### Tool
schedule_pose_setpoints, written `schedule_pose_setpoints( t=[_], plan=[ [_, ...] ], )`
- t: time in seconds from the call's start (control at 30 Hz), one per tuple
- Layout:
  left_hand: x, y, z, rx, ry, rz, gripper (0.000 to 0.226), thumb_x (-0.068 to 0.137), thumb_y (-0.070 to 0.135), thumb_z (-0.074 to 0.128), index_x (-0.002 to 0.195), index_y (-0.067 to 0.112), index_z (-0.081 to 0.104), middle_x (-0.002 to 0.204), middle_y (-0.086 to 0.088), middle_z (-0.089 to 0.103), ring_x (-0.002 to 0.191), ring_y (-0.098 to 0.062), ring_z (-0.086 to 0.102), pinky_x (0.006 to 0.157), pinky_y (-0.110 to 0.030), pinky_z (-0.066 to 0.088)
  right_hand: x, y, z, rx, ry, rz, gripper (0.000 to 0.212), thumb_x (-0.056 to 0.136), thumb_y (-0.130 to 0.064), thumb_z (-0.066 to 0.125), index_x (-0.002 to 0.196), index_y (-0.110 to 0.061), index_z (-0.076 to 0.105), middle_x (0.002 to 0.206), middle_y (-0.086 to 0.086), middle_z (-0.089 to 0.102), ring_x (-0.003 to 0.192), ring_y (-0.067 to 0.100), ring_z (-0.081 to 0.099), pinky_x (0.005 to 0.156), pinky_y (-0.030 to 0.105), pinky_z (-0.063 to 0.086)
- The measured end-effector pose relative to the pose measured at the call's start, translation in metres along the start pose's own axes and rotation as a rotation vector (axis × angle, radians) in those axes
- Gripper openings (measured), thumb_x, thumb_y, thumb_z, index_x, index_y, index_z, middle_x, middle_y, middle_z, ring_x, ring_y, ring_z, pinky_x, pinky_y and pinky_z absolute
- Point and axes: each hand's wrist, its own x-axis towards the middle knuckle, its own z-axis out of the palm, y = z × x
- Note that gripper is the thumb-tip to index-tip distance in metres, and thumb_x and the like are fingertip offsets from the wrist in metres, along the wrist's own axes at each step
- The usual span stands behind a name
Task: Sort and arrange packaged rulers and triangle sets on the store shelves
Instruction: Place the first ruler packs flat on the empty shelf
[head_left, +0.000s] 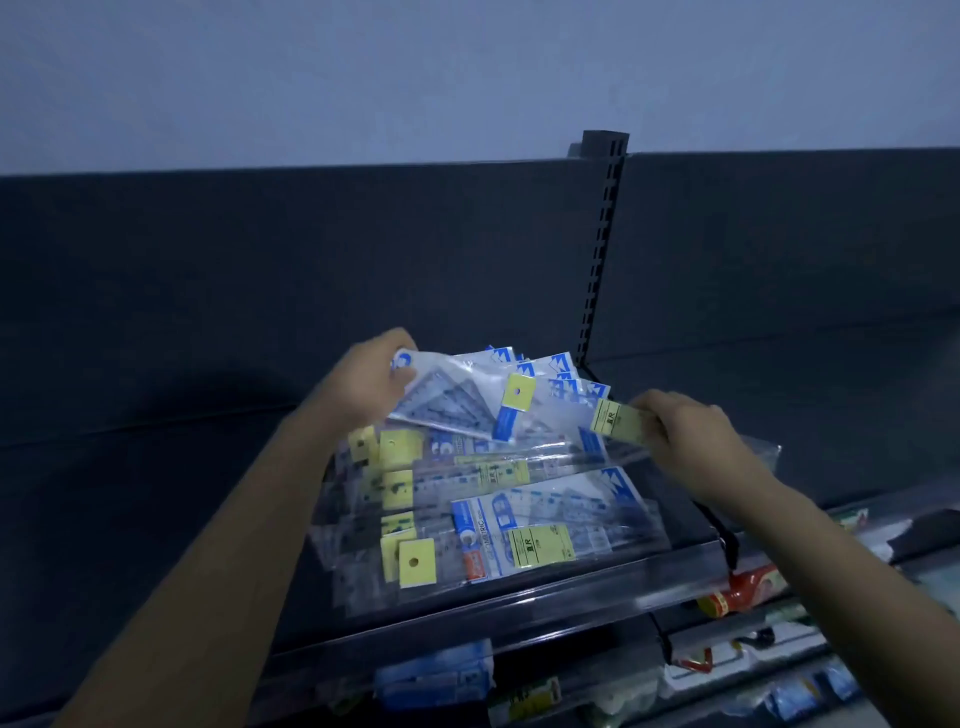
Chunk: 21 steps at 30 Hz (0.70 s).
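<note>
The left hand (371, 382) is closed on the top end of a triangle-set packet (457, 402), thumb and fingers pinching the clear film near its blue header, so the packet hangs tilted above the pile. The right hand (691, 441) pinches the yellow label end of a long ruler packet (597, 441), which slants leftward and down across the heap.

Both packets look light. The plastic triangles and ruler inside should be stiff, but the sleeves are thin, glossy film that will likely slide against each other and crinkle, so a pinch at the header card or label end, where the pack is firmest, seems the safest hold.

Beneath the hands, the remaining ruler and triangle packets (519, 525) lie in a loose, overlapping heap on the top shelf (519, 603), reaching its front edge and sitting just left of the slotted upright (605, 244). Other goods fill the lower shelves (753, 644).
</note>
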Motion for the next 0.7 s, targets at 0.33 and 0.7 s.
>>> schedule_pose_setpoints(
  t=[0.33, 0.7],
  plan=[
    [0.007, 0.054, -0.007, -0.311, 0.192, 0.248, 0.018, 0.094, 0.014, 0.048, 0.095, 0.030, 0.056, 0.092, 0.019, 0.059, 0.077, 0.010, 0.054, 0.056, -0.006, 0.040, -0.017, 0.001, 0.002, 0.104, 0.010, 0.059, 0.023, 0.091, -0.012, 0.047, 0.108, -0.013, 0.062, 0.099, 0.006, 0.061, 0.089, 0.026, 0.059, 0.075, 0.034, 0.044],
    [0.020, 0.144, 0.100, -0.401, -0.041, 0.206, 0.017, 0.095, 0.012, 0.050, 0.099, 0.027, 0.057, 0.091, 0.009, 0.060, 0.074, -0.008, 0.056, 0.057, -0.021, 0.044, -0.038, 0.089, -0.033, 0.189, 0.038, 0.031, 0.020, 0.083, -0.009, 0.056, 0.098, -0.015, 0.067, 0.086, -0.007, 0.060, 0.074, 0.008, 0.052, 0.064, 0.019, 0.035]
  ],
)
